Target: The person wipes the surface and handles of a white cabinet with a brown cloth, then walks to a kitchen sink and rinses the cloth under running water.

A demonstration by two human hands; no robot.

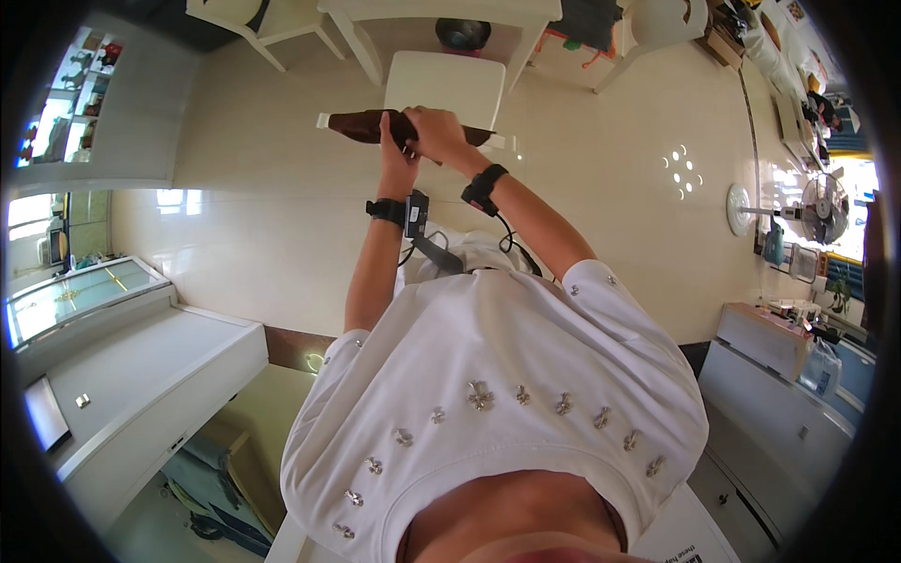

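Observation:
Both my hands grip a long dark-brown item (359, 127) in front of me; it lies roughly crosswise, and I cannot tell if it is cloth or leather. A small white tip (323, 120) shows at its left end. My left hand (398, 160) holds it near the middle from the near side, with the thumb raised along its face. My right hand (438, 136) closes over it just to the right, covering part of it. Beyond the hands is the pale seat of a chair or stool (443, 81).
A white table (443, 10) stands ahead with a dark round object (462, 33) beneath. White chairs (299, 24) flank it. A standing fan (823, 210) is on the right. At left is a white cabinet (162, 352). Black straps (486, 184) with devices and cables circle both wrists.

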